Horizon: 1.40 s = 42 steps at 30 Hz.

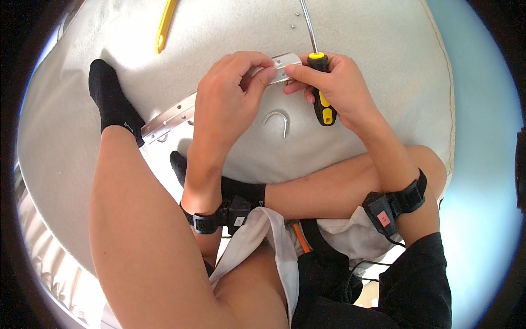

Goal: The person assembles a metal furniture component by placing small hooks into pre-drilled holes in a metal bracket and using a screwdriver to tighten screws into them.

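Here, rail (176,113) passes beneath left grip (227,93), pinched near end; right grip (346,82) clasps screwdriver (318,63), thumb at rail tip.

On pale cloth (350,156): hook (283,117); two screws (293,27)

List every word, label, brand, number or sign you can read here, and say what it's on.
Nothing reads clearly.
Pink label on the black right-arm device: marked, too small to read.
White label on the black left-wrist device: too small.
Pale mark on the black left sock: too small.
Screwdriver, metal rail: no lettering discernible.
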Tool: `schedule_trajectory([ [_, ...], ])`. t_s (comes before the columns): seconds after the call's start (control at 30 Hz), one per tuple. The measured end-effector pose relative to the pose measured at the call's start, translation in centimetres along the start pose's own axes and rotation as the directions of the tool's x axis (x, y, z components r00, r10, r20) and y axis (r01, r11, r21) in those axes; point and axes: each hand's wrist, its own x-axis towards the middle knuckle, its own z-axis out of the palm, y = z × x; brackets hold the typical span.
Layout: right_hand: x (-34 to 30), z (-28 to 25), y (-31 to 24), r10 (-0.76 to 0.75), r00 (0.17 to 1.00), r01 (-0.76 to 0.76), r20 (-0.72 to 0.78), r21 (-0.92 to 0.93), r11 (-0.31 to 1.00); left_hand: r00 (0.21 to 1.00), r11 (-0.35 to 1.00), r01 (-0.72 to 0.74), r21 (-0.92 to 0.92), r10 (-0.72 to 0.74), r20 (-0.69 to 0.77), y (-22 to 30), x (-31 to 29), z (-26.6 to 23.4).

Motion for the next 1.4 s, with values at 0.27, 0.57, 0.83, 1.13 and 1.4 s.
schedule_trajectory([
  [0.27, -0.5, -1.0, -0.1, 0.033, 0.997, -0.032, 0.068, -0.020, 0.999, 0.997, 0.997, -0.071, 0.004, 0.071, 0.020, 0.1, -0.4, 0.2],
  [0.57, 0.3, -0.5, -0.8, 0.058, 0.995, -0.056, 0.078, -0.029, 0.998, 0.991, 0.991, -0.131, 0.011, 0.131, 0.010, -0.7, 0.3, -0.1],
  [0.83, 0.4, -0.1, -1.3, 0.102, 0.993, -0.100, 0.064, -0.031, 0.995, 0.983, 0.983, -0.174, 0.049, 0.171, 0.066, -0.9, 0.4, -0.6],
  [1.13, 0.3, -0.9, -0.7, 0.093, 0.993, -0.087, 0.078, -0.072, 0.994, 0.969, 0.972, -0.228, 0.059, 0.221, 0.114, -0.6, 0.3, -0.7],
  [1.4, 0.5, -0.6, -0.5, 0.068, 0.996, -0.066, 0.053, -0.029, 0.997, 0.966, 0.967, -0.253, 0.035, 0.250, 0.072, -0.9, 0.5, -0.5],
])
